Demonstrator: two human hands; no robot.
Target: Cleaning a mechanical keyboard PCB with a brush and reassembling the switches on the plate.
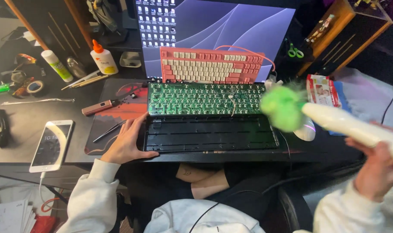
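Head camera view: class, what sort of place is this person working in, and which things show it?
Probably a home desk used as a hobby electronics bench. A monitor stands behind a pink keyboard, a bare green circuit board lies beside an empty black keyboard case, and a glue bottle and tape rolls sit nearby.

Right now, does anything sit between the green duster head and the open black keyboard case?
Nothing visible does. The right hand holds the white handle, and the blurred green duster head hangs by the right ends of the green circuit board and the black keyboard case. The left hand rests on the case's far left edge.
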